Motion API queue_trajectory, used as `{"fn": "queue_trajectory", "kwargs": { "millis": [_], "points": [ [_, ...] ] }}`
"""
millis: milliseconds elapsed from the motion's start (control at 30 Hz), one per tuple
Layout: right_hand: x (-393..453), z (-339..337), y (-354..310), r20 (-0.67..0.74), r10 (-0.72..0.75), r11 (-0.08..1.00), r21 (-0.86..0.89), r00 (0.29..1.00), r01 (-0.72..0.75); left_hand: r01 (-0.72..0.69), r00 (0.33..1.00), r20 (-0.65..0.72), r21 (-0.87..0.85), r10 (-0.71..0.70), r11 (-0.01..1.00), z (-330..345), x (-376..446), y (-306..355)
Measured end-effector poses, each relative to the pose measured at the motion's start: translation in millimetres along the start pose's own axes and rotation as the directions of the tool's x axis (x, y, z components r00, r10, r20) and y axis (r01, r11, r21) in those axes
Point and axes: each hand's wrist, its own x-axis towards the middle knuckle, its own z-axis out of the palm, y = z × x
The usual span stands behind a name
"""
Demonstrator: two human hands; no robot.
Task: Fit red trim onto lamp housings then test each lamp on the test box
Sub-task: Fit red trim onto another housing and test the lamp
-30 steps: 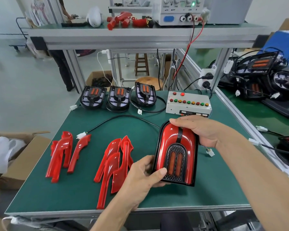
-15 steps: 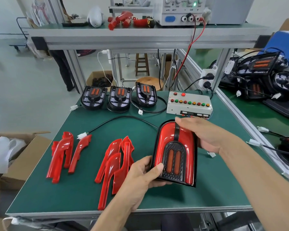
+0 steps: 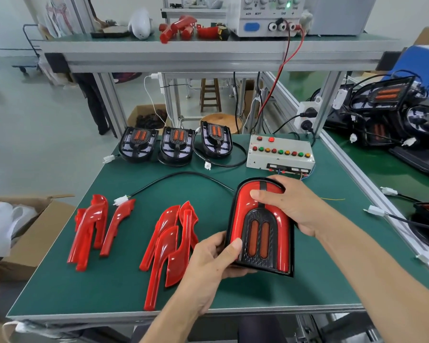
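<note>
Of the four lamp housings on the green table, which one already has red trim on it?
The lamp housing held in both hands, nearest the camera. The three in the back row show bare black fronts with no red trim.

Red-trimmed lamp in both hands — left, right — above green table

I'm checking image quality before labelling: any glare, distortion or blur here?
Head view: wide-angle bending curves the shelf rail and table edge; soft highlights streak the loose red trim pieces and the held lamp; lighting is even with faint shadows; the far left edge looks smeared.
</note>
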Motion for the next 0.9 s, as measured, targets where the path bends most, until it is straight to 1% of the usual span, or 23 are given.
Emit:
{"fn": "queue_trajectory", "kwargs": {
  "millis": [67,133,233,300,367,467,533,633,733,833,900],
  "points": [
    [0.0,-4.3,0.8,0.021,0.058,0.998,0.039,0.998,-0.058,0.019,0.999,0.032,-0.013,-0.018,1.0,-1.1,0.4,6.9],
    [-2.7,-6.1,0.6,0.057,0.067,0.996,0.052,0.996,-0.07,0.04,0.998,0.051,0.062,-0.044,0.997,-0.5,4.1,14.0],
    [-7.9,-3.6,2.3,0.115,0.044,0.996,0.066,0.992,-0.052,0.066,0.998,-0.03,0.202,-0.061,0.977,6.2,11.7,17.4],
    [-10.1,-3.4,2.5,0.13,0.053,0.995,0.083,0.99,-0.064,0.052,0.995,-0.097,0.271,-0.027,0.961,8.3,14.7,14.1],
    [-12.4,-5.8,2.4,0.133,0.056,0.996,0.062,0.99,-0.065,0.038,0.992,-0.124,0.311,0.001,0.949,8.4,14.7,11.8],
    [-15.4,-6.8,0.9,0.115,0.039,0.999,0.009,0.993,-0.04,0.052,0.996,-0.089,0.318,-0.024,0.947,9.2,13.4,11.4],
    [-15.7,-7.3,0.9,0.094,0.028,0.999,0.013,0.995,-0.029,0.072,0.997,-0.054,0.286,-0.059,0.956,10.7,10.7,14.5],
    [-14.6,-11.5,2.4,0.084,0.049,0.996,0.064,0.995,-0.055,0.082,0.993,0.06,0.259,-0.101,0.962,4.1,4.4,19.1],
    [-15.5,-15.5,4.1,0.099,0.073,0.992,0.092,0.992,-0.082,0.045,0.98,0.18,0.231,-0.088,0.972,-3.3,-0.5,20.2],
    [-17.4,-18.2,5.1,0.103,0.059,0.996,0.057,0.993,-0.065,-0.003,0.987,0.16,0.196,-0.028,0.981,-2.2,-1.8,19.0],
    [-18.5,-18.8,4.6,0.1,0.039,0.999,0.007,0.994,-0.04,-0.02,0.991,0.137,0.213,-0.009,0.977,-0.7,-1.1,17.0]
  ]
}}
